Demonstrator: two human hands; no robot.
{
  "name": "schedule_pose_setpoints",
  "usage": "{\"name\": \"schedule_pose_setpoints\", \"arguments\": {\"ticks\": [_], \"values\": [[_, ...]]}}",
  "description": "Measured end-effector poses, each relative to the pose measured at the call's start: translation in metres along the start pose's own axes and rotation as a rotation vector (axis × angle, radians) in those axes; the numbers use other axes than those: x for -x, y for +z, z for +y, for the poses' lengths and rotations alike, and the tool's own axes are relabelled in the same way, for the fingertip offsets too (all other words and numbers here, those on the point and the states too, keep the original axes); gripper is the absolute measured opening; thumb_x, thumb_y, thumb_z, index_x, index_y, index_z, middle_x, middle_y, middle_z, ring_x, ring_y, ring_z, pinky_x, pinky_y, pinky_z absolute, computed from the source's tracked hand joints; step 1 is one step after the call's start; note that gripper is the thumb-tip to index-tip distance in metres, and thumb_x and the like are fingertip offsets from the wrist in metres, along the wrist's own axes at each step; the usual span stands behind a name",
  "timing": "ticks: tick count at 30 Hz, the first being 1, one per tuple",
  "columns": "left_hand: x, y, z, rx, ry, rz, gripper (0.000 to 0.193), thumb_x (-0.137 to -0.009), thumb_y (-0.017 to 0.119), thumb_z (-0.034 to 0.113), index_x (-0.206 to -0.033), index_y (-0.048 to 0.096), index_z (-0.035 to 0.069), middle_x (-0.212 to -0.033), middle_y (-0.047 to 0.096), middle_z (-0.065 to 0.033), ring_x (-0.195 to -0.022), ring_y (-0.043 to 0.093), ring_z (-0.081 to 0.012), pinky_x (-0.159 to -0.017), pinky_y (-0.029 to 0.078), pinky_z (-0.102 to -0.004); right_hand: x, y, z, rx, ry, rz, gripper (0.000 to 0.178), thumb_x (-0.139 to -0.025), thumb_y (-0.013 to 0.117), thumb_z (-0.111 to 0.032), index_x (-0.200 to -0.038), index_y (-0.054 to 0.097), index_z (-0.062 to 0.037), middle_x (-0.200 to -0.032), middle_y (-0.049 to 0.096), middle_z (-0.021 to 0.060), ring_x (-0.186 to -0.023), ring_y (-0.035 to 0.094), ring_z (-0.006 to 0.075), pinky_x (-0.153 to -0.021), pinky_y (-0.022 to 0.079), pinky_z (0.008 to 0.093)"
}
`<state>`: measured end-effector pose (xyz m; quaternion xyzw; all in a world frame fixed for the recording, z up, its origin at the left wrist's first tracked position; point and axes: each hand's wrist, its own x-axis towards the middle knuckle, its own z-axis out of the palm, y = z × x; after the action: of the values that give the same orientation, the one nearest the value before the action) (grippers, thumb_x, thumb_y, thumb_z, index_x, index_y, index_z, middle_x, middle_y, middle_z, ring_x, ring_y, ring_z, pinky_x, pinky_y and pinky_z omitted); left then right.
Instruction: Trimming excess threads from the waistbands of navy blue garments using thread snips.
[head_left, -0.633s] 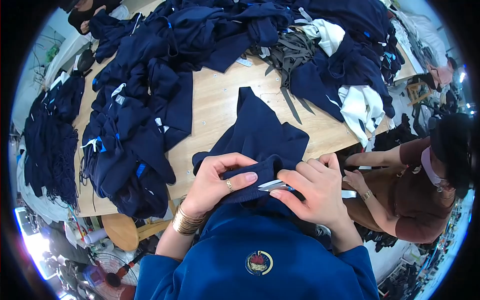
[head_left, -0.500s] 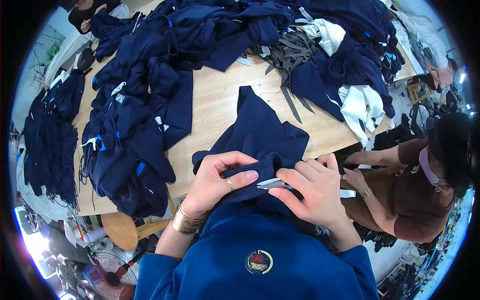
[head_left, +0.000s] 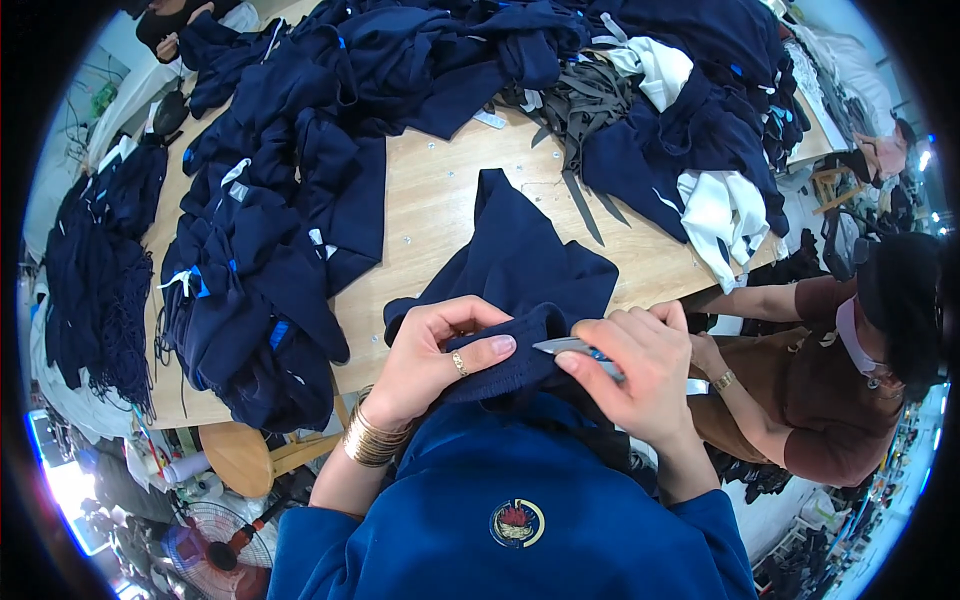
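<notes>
A navy blue knit garment (head_left: pixel 530 240) lies on the table's near edge, its ribbed band (head_left: pixel 495 378) drawn up toward me. My left hand (head_left: pixel 435 365) grips that band, thumb on top and fingers tucked into the fold. Thread snips (head_left: pixel 572 347) are held in my right hand (head_left: pixel 635 365), closed around their handles. Their pale metal tip points left at the band's edge, with the blades close together. Whether the tip touches the cloth I cannot tell.
Heaps of navy garments (head_left: pixel 250 260) cover the wooden table (head_left: pixel 430 190) on the left and at the back. Dark grey straps (head_left: pixel 590 100) and white cloth (head_left: pixel 720 210) lie on the right. A co-worker (head_left: pixel 830 380) is close at right. A stool (head_left: pixel 237 460) and fan (head_left: pixel 220 545) stand lower left.
My right hand has moved a little to the right with the snips, away from the band. The blades, parted before, have come together. My left hand has stayed on the band.
</notes>
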<state>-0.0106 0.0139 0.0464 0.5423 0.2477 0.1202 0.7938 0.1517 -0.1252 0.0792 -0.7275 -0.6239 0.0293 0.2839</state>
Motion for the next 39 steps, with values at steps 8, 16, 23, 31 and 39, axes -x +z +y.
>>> {"name": "schedule_pose_setpoints", "arguments": {"ticks": [8, 16, 23, 31, 39], "values": [[0.002, -0.005, 0.004, -0.003, -0.022, -0.034, 0.025, -0.073, 0.073, 0.011, -0.094, 0.063, 0.001, -0.084, 0.065, -0.0048, -0.074, 0.059, -0.0079, -0.071, 0.048, -0.0201, 0.006, -0.004, 0.008, -0.101, 0.027, -0.019, 0.02, -0.076, 0.067, -0.03, -0.079, 0.062, -0.0107, -0.062, 0.052, -0.0012, -0.054, 0.047, 0.0143, -0.062, 0.027, 0.031], [0.002, -0.007, 0.003, 0.093, -0.084, -0.044, 0.027, -0.07, 0.073, 0.007, -0.093, 0.061, 0.0, -0.085, 0.064, -0.006, -0.073, 0.06, -0.0081, -0.071, 0.048, -0.0194, 0.006, 0.0, 0.002, -0.106, -0.03, -0.119, 0.022, -0.076, 0.067, -0.032, -0.08, 0.061, -0.0114, -0.062, 0.051, -0.0016, -0.056, 0.047, 0.013, -0.061, 0.026, 0.0307], [0.003, -0.008, 0.002, 0.125, -0.094, -0.059, 0.026, -0.07, 0.072, 0.006, -0.093, 0.061, 0.001, -0.085, 0.065, -0.0066, -0.074, 0.06, -0.0078, -0.071, 0.049, -0.0191, 0.004, 0.003, 0.003, -0.121, -0.022, -0.114, 0.022, -0.076, 0.067, -0.032, -0.08, 0.061, -0.0111, -0.063, 0.051, -0.0011, -0.056, 0.047, 0.0134, -0.061, 0.026, 0.0306], [0.002, -0.009, 0.002, 0.123, -0.088, -0.08, 0.027, -0.07, 0.073, 0.006, -0.094, 0.061, 0.001, -0.086, 0.065, -0.0074, -0.075, 0.061, -0.0087, -0.072, 0.049, -0.0198, 0.002, 0.006, 0.004, -0.116, -0.086, -0.077, 0.022, -0.071, 0.069, -0.029, -0.076, 0.061, -0.0096, -0.059, 0.051, -0.0017, -0.05, 0.045, 0.0138, -0.058, 0.027, 0.03], [0.002, -0.01, 0.001, 0.119, -0.088, -0.082, 0.028, -0.07, 0.073, 0.007, -0.094, 0.061, 0.0, -0.087, 0.065, -0.0079, -0.075, 0.062, -0.0087, -0.072, 0.049, -0.0197, 0.002, 0.003, 0.003, -0.11, -0.06, -0.09, 0.019, -0.075, 0.067, -0.03, -0.077, 0.062, -0.0119, -0.061, 0.051, -0.0023, -0.055, 0.047, 0.012, -0.061, 0.027, 0.0301]]}}
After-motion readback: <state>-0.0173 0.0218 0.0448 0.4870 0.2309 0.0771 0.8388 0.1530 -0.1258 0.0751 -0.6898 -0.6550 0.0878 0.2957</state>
